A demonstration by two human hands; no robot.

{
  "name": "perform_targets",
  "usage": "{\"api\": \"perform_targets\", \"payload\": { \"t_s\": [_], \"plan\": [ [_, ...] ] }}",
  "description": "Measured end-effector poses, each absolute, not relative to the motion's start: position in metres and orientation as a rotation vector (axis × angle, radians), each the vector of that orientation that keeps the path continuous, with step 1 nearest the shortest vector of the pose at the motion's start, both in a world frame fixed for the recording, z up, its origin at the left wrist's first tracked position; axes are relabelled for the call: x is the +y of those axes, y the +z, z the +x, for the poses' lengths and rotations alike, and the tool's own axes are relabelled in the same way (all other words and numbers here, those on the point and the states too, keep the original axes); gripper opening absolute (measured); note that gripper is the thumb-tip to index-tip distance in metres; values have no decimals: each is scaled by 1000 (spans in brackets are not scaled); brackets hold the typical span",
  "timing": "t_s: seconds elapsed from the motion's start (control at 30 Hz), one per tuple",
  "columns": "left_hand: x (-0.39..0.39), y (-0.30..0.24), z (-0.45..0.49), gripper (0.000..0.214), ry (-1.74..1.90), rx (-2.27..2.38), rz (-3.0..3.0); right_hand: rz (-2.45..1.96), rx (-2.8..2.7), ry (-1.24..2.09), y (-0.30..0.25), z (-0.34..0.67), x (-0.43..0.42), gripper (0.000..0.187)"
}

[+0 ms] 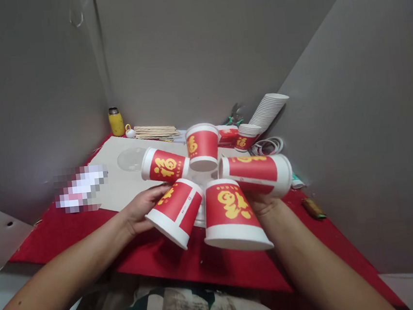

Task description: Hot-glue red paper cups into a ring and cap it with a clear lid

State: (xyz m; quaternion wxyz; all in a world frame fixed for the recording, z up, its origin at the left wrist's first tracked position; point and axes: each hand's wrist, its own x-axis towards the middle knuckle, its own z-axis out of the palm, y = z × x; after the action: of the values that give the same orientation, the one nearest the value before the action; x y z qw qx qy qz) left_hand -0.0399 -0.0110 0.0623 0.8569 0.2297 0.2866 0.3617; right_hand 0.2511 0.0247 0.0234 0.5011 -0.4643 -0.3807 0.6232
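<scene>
Several red and white paper cups with yellow characters form a ring, rims outward, held above the table. My left hand grips the ring from the left, its fingers passing behind the lower left cup and under the upper left cup. On the other side my right hand supports it beneath the right cup, most of its fingers hidden. The lower right cup faces me, and the top cup stands farthest away. Something clear shows between the cups' bases; how they are joined cannot be seen.
A beige board lies on the red table. Behind are a yellow bottle, wooden sticks, a leaning stack of paper cups and a white coil. A clear dome sits left. Grey walls enclose the table.
</scene>
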Motion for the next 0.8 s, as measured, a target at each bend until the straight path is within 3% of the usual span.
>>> {"api": "perform_targets", "payload": {
  "t_s": [0.13, 0.37, 0.8],
  "plan": [
    [-4, 73, -38, 26, 914, 658, 484, -1043, -789, 1612, 29, 236, 30, 22],
    [11, 78, -24, 27, 1168, 754, 452, -1010, -605, 1469, 35, 228, 31, 7],
    [29, 56, -18, 23, 1314, 804, 349, -971, -615, 984, 56, 239, 22, 17]
  ]
}}
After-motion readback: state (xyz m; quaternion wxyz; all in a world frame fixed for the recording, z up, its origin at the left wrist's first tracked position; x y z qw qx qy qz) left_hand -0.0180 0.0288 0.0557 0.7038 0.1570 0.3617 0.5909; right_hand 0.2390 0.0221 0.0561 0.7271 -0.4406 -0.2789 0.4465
